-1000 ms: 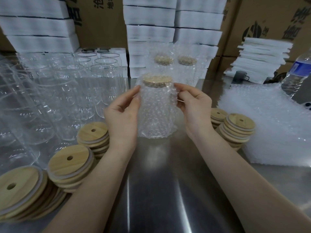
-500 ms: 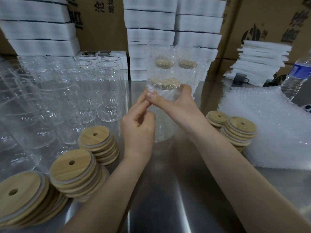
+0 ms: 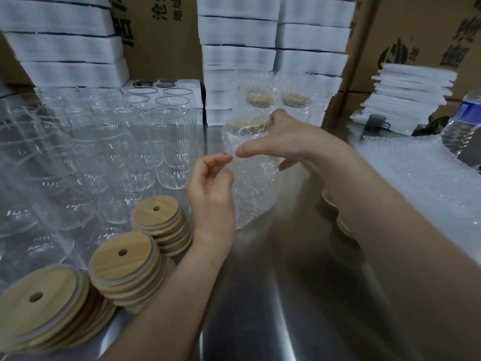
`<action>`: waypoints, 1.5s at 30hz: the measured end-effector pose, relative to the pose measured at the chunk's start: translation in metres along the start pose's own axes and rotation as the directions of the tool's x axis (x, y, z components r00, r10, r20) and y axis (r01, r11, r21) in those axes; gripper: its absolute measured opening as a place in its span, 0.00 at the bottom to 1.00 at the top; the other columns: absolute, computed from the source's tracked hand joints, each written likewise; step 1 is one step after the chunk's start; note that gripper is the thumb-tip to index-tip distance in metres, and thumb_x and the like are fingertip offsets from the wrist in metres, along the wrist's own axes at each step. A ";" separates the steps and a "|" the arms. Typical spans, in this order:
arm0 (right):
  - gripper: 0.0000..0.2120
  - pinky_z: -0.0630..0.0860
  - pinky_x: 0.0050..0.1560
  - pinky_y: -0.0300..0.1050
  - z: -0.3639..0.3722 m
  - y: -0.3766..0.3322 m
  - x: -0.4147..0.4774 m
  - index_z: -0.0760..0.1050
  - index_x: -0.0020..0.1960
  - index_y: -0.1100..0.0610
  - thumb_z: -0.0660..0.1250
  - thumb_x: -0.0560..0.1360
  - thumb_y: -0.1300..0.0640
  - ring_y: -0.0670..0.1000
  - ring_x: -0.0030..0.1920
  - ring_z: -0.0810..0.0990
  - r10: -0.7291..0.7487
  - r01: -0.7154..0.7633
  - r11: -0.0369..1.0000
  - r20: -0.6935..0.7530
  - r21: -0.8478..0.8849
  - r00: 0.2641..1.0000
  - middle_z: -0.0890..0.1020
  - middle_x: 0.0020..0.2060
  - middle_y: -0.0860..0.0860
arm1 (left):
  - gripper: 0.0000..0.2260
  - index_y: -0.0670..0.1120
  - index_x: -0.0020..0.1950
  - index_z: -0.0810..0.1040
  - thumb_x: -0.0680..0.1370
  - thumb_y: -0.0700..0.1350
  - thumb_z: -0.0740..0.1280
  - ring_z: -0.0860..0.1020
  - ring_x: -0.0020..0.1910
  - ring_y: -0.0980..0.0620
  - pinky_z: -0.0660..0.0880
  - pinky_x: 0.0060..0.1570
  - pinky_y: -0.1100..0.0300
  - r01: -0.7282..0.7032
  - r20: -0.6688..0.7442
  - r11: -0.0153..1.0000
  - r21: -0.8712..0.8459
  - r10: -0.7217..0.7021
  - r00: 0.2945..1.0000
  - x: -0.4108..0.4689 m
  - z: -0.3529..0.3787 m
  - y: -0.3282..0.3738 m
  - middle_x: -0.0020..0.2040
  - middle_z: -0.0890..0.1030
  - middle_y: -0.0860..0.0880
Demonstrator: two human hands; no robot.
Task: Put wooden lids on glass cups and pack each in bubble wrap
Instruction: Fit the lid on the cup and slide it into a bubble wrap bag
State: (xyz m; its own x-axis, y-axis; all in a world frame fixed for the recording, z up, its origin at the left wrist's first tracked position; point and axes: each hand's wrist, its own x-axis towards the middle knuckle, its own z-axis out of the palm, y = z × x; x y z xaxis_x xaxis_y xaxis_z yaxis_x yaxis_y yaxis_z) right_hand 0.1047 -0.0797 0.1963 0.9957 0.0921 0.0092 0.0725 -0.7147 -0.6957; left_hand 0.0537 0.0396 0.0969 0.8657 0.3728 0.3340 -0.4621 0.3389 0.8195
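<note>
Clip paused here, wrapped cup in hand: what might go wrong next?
The right hand grips the wrapped cup only near its top; it may slip, or the wrap loosen. Bare glasses stand close beside the left hand; a swing might knock them. The right forearm passes over lid stacks and might topple them.

Packing station in a warehouse is indicated: cardboard cartons [image 3: 429, 35] are stacked at 12 o'clock behind white foam slabs [image 3: 238, 32]; glass cups [image 3: 104, 152] at 10, bubble-wrap sheets [image 3: 416, 178] at 2, on steel bench [image 3: 286, 308].
</note>
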 end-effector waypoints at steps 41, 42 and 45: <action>0.46 0.70 0.51 0.43 0.064 -0.053 0.194 0.46 0.76 0.64 0.72 0.72 0.52 0.56 0.61 0.73 -0.064 0.124 0.975 -0.303 0.185 0.951 0.70 0.67 0.58 | 0.15 0.49 0.34 0.77 0.72 0.30 0.62 0.71 0.29 0.48 0.65 0.33 0.56 0.091 0.060 0.833 0.546 -0.147 0.987 0.005 -0.012 -0.033 0.29 0.73 0.50; 0.46 0.69 0.50 0.43 0.064 -0.051 0.196 0.45 0.76 0.64 0.72 0.72 0.53 0.55 0.59 0.72 -0.057 0.114 0.977 -0.289 0.183 0.956 0.69 0.66 0.58 | 0.15 0.49 0.34 0.77 0.72 0.30 0.62 0.70 0.29 0.49 0.65 0.33 0.56 0.089 0.062 0.833 0.546 -0.146 0.987 0.005 -0.012 -0.033 0.29 0.73 0.51; 0.44 0.70 0.46 0.43 0.065 -0.046 0.200 0.44 0.76 0.60 0.71 0.73 0.55 0.53 0.52 0.70 -0.042 0.086 0.984 -0.260 0.158 0.965 0.67 0.59 0.55 | 0.15 0.48 0.34 0.78 0.72 0.30 0.62 0.70 0.29 0.52 0.64 0.32 0.59 0.079 0.070 0.834 0.547 -0.139 0.988 0.005 -0.012 -0.033 0.30 0.74 0.53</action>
State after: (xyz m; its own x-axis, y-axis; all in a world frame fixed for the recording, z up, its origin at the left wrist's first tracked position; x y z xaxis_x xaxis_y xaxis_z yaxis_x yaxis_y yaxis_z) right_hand 0.2971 0.0167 0.1839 0.9723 -0.0616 0.2253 0.1475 -0.5859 -0.7968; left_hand 0.0708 0.0409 0.0662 0.9328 0.2608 0.2486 -0.2121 -0.1603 0.9640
